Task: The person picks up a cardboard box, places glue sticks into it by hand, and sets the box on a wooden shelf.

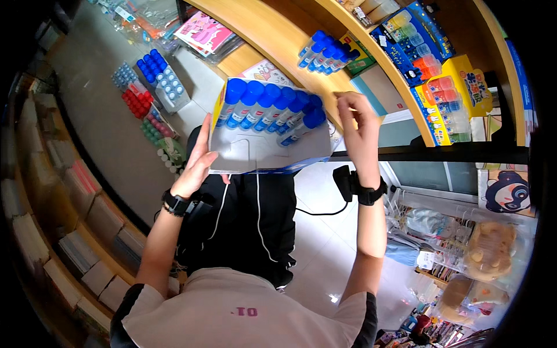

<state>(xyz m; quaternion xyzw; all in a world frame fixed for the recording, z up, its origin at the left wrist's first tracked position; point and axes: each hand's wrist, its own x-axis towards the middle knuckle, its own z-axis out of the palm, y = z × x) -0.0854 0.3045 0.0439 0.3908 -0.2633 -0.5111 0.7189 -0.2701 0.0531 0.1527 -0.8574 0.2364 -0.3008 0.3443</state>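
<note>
My left hand (198, 163) grips the left side of an open cardboard display box (235, 152), white inside with a yellow and blue outside. Blue-capped clear glue sticks (261, 106) stand in a slanting cluster along its far side, and one glue stick (300, 128) leans apart from them. Beside the box's right edge is my right hand (359, 117), its fingers curled and apart, with nothing seen in them. More blue-capped glue sticks (324, 54) stand together on the wooden shelf (270, 35) beyond the box.
At the right, a higher shelf holds a yellow display box (468, 91) and a dark blue display box (394, 56) of small tubes. Boxes of blue- and red-capped bottles (137, 102) stand on the floor at the left. Books (80, 252) fill the left shelves; bagged goods (491, 252) hang lower right.
</note>
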